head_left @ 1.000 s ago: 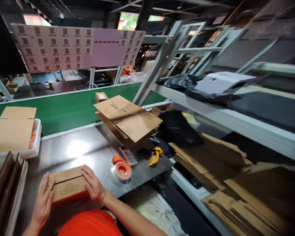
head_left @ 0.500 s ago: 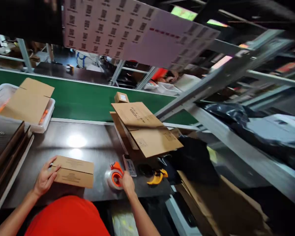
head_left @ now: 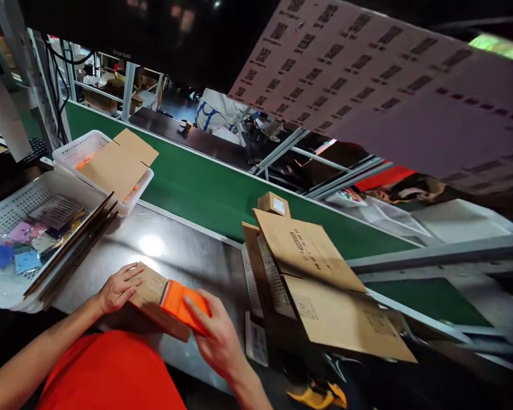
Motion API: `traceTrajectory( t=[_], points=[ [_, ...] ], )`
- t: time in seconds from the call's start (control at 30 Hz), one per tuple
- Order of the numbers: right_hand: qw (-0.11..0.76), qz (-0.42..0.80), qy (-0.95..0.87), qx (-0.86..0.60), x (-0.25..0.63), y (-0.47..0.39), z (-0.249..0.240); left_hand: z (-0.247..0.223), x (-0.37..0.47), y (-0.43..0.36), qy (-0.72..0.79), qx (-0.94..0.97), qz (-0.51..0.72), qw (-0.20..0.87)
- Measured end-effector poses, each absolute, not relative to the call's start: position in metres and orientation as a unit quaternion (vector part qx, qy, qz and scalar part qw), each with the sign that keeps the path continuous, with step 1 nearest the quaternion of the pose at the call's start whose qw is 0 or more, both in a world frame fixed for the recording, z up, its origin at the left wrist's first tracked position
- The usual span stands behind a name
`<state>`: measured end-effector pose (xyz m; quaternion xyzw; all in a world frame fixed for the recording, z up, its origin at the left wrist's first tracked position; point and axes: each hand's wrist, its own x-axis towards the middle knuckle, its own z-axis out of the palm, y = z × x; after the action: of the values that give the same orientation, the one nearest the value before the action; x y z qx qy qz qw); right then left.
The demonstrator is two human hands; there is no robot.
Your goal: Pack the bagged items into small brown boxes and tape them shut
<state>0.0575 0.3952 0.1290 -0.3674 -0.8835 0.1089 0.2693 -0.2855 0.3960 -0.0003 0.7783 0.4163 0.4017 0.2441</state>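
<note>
A small brown cardboard box (head_left: 151, 295) stands on the metal table in front of the red shirt. My left hand (head_left: 120, 288) grips its left end, the fingers over the top edge and close together. In my right hand (head_left: 217, 330) is an orange tape dispenser (head_left: 184, 306), its front edge against the box's top near the right end. The fingers of that hand are wrapped round the dispenser and hide part of it.
White baskets (head_left: 8, 222) with small colourful packets and cardboard stand at the left. Flattened cardboard (head_left: 325, 285) leans at the right, near a yellow tape dispenser (head_left: 318, 396). A green belt (head_left: 205, 182) runs behind the metal table (head_left: 171, 228), with a small box (head_left: 273, 204) at its near side.
My right hand has lifted the orange dispenser from the table onto the box. The box is now turned at an angle, with my left hand still on it. The view has swung left.
</note>
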Motion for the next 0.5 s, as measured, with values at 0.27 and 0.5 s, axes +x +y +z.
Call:
traceTrajectory(
  t=[0.27, 0.5],
  points=[
    [0.228, 0.081, -0.908, -0.343, 0.052, 0.402, 0.103, 0.056, -0.258, 0.380, 0.538, 0.648, 0.449, 0.299],
    [0.243, 0.064, -0.905, -0.344, 0.050, 0.395, 0.107, 0.103, -0.210, 0.377, 0.456, 0.145, 0.414, 0.774]
  ],
)
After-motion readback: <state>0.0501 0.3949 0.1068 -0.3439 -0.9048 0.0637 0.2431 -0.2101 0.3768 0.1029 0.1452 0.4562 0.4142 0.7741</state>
